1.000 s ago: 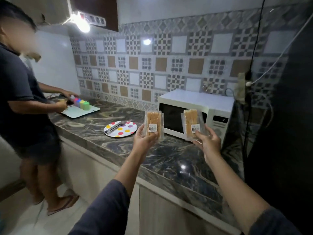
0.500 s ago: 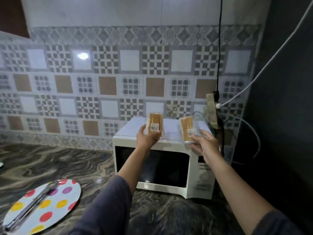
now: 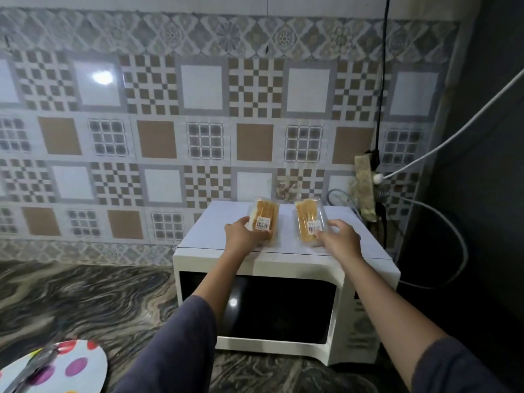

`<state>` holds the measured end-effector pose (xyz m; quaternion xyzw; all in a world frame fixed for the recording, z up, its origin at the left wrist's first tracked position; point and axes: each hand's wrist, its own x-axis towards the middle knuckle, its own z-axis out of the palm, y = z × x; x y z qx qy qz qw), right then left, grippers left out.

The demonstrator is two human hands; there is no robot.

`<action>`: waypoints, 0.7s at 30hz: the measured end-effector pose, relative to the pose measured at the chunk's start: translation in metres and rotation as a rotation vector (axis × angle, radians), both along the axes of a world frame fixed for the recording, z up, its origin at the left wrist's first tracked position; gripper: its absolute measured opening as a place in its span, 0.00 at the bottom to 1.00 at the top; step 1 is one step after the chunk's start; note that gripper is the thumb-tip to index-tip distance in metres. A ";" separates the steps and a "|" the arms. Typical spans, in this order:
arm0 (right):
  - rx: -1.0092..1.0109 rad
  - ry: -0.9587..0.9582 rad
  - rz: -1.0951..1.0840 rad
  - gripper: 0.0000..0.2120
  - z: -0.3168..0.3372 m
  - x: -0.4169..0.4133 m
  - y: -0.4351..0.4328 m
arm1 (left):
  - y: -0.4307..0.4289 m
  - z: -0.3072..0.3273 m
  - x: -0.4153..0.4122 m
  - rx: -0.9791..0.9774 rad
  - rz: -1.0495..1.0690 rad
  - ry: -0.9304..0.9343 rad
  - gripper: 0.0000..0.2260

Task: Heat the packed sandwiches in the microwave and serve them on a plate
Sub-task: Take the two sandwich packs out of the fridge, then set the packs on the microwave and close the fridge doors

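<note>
Packed sandwiches (image 3: 264,219) atop microwave (image 3: 211,232), one per grip: left hand (image 3: 243,237), right hand (image 3: 341,240).

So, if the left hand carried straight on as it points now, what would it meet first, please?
Apart from the left sandwich pack it grips, the left hand has only bare microwave top ahead, so probably the tiled wall behind, though depth is unclear.

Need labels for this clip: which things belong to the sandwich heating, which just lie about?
Job: left sandwich pack, right sandwich pack, microwave, spotted plate.
Lying about: white cable, black cable, socket strip.
</note>
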<state>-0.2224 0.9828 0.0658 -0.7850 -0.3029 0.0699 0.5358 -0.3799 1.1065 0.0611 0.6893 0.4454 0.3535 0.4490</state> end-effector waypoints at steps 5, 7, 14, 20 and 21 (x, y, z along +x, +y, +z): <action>-0.114 -0.072 0.015 0.16 0.003 0.008 0.003 | 0.004 0.000 -0.003 0.110 -0.018 0.150 0.29; -0.121 -0.077 0.017 0.18 0.004 0.009 0.001 | 0.002 0.000 -0.004 0.129 -0.033 0.147 0.27; -0.100 -0.096 -0.010 0.15 0.001 -0.013 -0.039 | -0.023 0.001 -0.014 0.310 0.092 0.063 0.27; -0.085 -0.063 -0.023 0.13 0.004 -0.042 -0.125 | -0.099 0.014 -0.021 0.345 0.002 -0.056 0.20; -0.082 -0.053 -0.030 0.14 0.004 -0.049 -0.144 | -0.116 0.015 -0.024 0.328 -0.026 -0.069 0.20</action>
